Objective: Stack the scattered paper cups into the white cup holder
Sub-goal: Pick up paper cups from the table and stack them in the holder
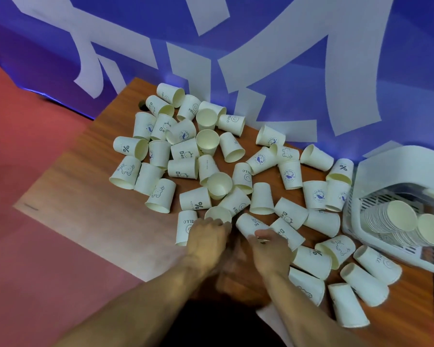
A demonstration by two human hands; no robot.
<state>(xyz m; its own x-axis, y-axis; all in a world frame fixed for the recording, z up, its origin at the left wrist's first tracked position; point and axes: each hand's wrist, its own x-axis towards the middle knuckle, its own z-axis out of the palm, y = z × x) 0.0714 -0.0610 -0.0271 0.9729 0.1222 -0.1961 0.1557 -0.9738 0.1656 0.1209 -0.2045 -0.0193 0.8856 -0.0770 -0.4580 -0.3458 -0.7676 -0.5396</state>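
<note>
Blurred, the left hand point(208, 236) touches an upright cup point(218, 214) and the right hand point(271, 246) a lying cup point(248, 222) among scattered paper cups point(261, 199) on the table point(85, 196), both grips unreadable, while the white cup holder point(376, 171), cut off at the right edge, holds 2 stacks point(391, 216).

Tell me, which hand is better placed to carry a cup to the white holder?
Probably the right hand: it grips a lying cup, and the white cup holder stands on its side; the left hand is farther.
</note>
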